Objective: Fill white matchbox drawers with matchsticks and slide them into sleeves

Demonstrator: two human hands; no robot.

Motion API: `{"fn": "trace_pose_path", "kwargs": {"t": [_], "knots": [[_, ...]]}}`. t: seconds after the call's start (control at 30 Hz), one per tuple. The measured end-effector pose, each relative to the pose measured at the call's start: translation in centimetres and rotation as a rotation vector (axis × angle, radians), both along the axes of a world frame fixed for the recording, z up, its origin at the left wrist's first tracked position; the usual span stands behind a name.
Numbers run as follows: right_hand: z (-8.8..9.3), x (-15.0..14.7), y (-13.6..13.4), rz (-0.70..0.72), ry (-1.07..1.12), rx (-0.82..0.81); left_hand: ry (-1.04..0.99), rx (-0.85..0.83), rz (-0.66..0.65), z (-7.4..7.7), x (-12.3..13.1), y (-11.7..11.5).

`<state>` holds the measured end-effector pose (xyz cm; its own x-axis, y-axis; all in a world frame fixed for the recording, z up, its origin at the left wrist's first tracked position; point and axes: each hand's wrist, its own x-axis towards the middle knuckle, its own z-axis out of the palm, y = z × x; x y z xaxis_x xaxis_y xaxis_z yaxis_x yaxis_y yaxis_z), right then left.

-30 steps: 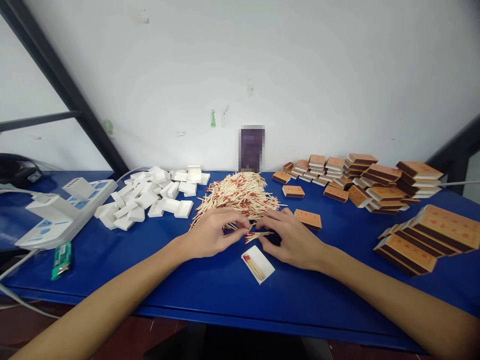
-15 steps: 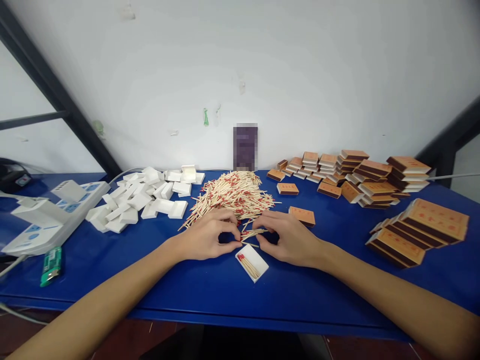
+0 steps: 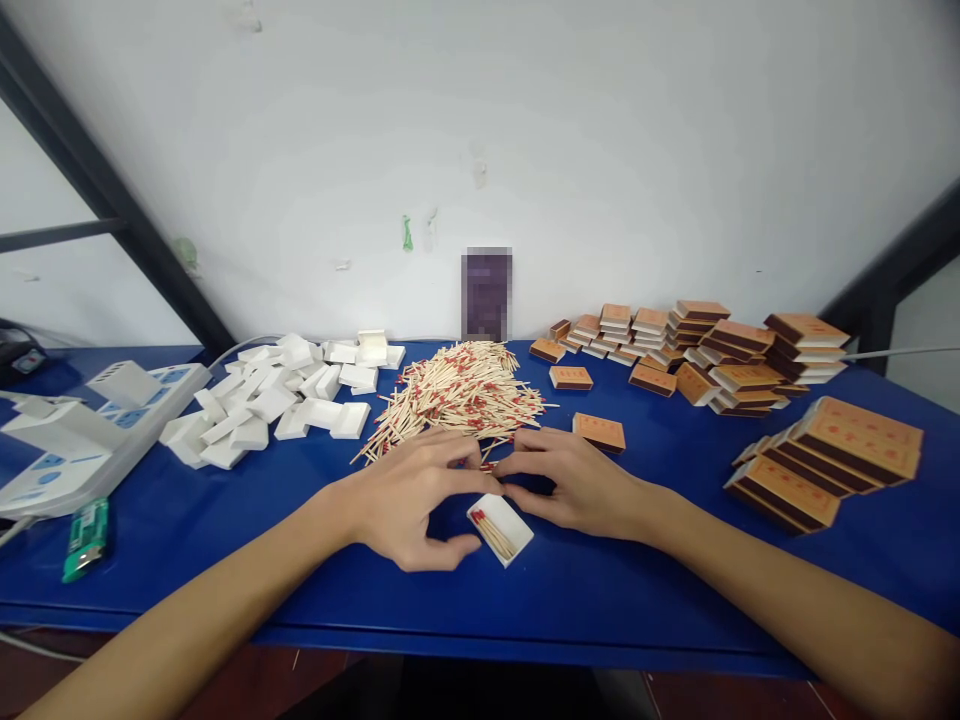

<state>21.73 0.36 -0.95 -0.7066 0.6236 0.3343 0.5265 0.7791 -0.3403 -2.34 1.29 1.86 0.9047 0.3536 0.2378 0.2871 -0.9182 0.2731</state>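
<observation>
Left hand (image 3: 409,500) cups the white matchbox tray (image 3: 500,528), thumb beside its end, gripping nothing. Right hand (image 3: 574,482) pinches matches just above it, match pile (image 3: 457,395) behind.

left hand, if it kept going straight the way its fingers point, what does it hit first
The left hand points right, toward the right hand. Its fingertips already almost touch those of the right hand above the open tray, so it would probably meet the right hand's fingertips first, though depth is hard to judge.
</observation>
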Motion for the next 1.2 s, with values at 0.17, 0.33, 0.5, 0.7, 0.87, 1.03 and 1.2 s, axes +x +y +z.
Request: {"fn": "trace_pose_path", "kwargs": {"t": [0.17, 0.33, 0.5, 0.7, 0.87, 1.03, 1.2], "knots": [[-0.1, -0.2, 0.0, 0.017, 0.005, 0.016, 0.012, 0.073, -0.004, -0.4, 0.4, -0.4], [-0.2, -0.2, -0.1, 0.021, 0.015, 0.036, -0.03, 0.074, -0.009, -0.5, 0.2, 0.0], [-0.3, -0.2, -0.2, 0.014, 0.023, 0.028, -0.054, 0.13, 0.086, -0.3, -0.3, 0.9], [-0.3, -0.3, -0.2, -0.001, 0.025, 0.016, -0.033, 0.19, 0.185, -0.7, -0.5, 1.5], [-0.3, -0.1, -0.2, -0.009, 0.005, 0.025, -0.035, 0.175, 0.132, -0.9, -0.4, 1.5], [-0.1, -0.2, -0.3, -0.019, -0.018, 0.01, 0.015, 0.199, 0.106, -1.0, -0.5, 1.7], [0.0, -0.2, -0.2, -0.02, -0.006, -0.021, 0.046, 0.216, 0.112, -1.0, -0.5, 1.6]]}}
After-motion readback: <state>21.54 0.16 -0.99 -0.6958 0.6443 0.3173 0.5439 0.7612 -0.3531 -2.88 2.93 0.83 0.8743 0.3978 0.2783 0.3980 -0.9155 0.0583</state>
